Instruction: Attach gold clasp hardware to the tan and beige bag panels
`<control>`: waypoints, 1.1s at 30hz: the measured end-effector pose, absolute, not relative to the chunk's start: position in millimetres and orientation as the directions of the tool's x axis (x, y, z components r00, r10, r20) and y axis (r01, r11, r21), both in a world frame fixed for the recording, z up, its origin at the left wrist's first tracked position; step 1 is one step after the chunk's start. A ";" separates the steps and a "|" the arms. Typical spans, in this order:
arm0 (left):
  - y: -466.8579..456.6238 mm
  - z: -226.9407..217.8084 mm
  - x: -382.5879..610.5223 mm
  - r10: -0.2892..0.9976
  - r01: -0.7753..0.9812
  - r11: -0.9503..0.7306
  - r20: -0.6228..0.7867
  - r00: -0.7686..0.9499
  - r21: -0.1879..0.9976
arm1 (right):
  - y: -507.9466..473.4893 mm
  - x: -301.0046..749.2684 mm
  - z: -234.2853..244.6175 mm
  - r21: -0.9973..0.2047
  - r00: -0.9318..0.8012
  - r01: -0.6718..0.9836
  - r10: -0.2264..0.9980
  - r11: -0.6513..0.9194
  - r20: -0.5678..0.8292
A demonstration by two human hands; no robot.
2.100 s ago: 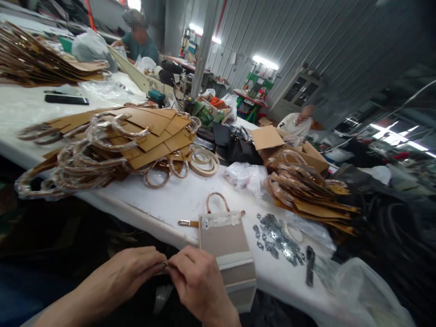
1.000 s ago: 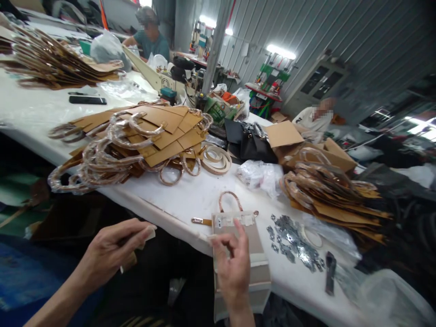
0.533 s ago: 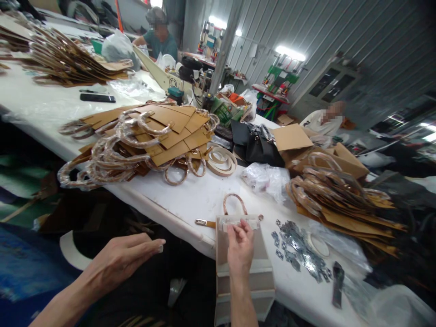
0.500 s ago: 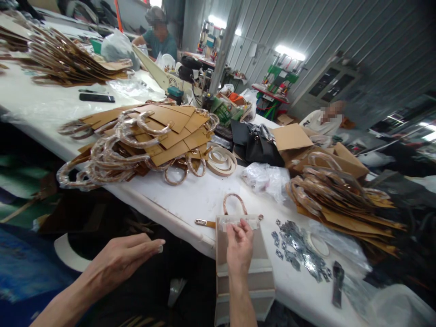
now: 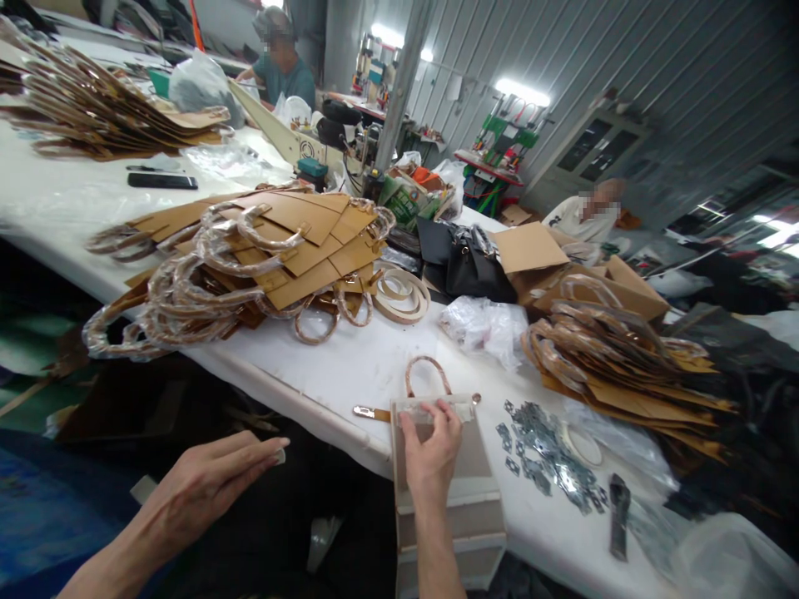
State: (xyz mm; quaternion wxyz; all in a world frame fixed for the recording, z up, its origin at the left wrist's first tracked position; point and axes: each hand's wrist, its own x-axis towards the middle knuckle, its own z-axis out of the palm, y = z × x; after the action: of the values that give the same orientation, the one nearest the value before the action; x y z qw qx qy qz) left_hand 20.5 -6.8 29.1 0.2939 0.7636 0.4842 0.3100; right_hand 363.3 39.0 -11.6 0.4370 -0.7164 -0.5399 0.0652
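A grey-beige bag piece [image 5: 446, 491] lies at the near edge of the white table [image 5: 349, 366], its brown loop handle [image 5: 427, 373] pointing away from me. My right hand [image 5: 430, 453] rests on it, thumb and fingertips pinched on a pale strip [image 5: 459, 408] along its top edge. My left hand [image 5: 205, 487] hovers off the table to the left, over the dark space below. Its fingers are held straight and pressed together, with a small white scrap [image 5: 279, 456] at the tips. A strap with a metal clasp [image 5: 371, 413] sticks out to the left of the bag.
Several small metal fittings [image 5: 549, 457], a tape ring [image 5: 582, 445] and a black tool [image 5: 617, 516] lie to the right. Piles of tan panels with wrapped handles [image 5: 250, 258] [image 5: 624, 358], a plastic bag [image 5: 483, 324], a black handbag [image 5: 465, 266], a cardboard box [image 5: 549, 258] and a phone [image 5: 162, 180] fill the table. Two people sit beyond.
My hands were together near my lap, then parted. The right hand went up to the bag's top edge and stays there; the left hand drifted left and hovers.
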 end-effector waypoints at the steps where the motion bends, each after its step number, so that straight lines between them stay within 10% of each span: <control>1: -6.3 28.9 19.5 0.926 0.560 -0.348 0.184 0.328 0.752 | 39.6 365.2 -10.0 -0.698 0.412 0.715 0.830 -0.039 0.376; 20: 7.6 21.7 -8.0 0.986 0.632 -0.136 0.165 0.013 0.763 | 40.1 374.0 -11.8 -0.708 0.413 0.704 0.842 -0.053 0.348; 33: 41.0 -12.1 -0.1 0.958 0.288 0.044 0.042 -0.284 0.957 | 43.2 377.0 -24.6 -0.590 0.272 0.794 0.781 0.148 0.562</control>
State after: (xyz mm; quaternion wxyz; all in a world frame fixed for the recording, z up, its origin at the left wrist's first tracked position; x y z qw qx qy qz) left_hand -0.1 41.0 -12.1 0.3433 0.4900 0.6357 0.4877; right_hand 377.0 43.2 -24.6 0.4585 -0.6526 -0.6032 -0.0068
